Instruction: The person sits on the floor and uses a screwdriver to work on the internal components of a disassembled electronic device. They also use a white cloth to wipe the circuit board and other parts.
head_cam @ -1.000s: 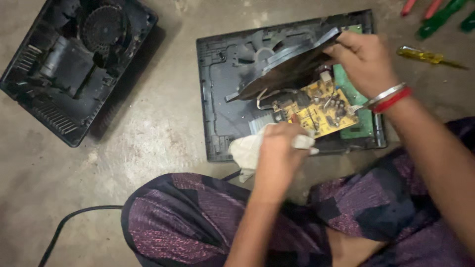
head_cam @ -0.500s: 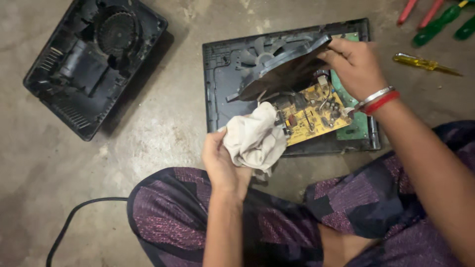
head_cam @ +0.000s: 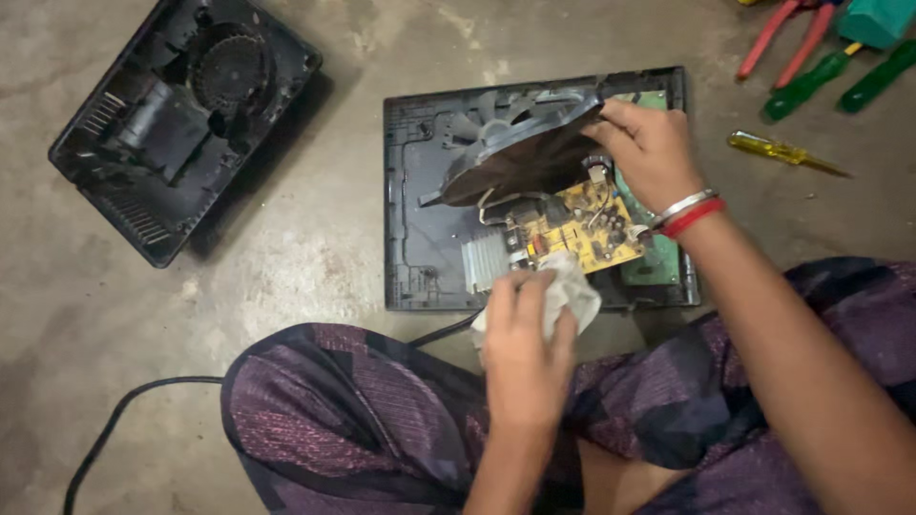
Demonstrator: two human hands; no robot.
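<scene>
Cloth [head_cam: 572, 291], bunched in the closed fingers of the left hand [head_cam: 525, 339], has returned to the near edge of the yellow circuit board [head_cam: 572, 229] inside the open casing [head_cam: 420, 191]; wiping resumes. Right hand [head_cam: 649, 153] keeps gripping the dark coil disc [head_cam: 525, 157], tilted above the board.

I saw the left hand [head_cam: 523, 348] move back in toward the yellow circuit board [head_cam: 572, 229] after it had drawn away and spread the white cloth [head_cam: 563, 296] open half a second before. The cloth was bunched again, pressed at the board's near edge. The right hand [head_cam: 649, 153] shifted slightly on the dark raised plate [head_cam: 520, 157].
</scene>
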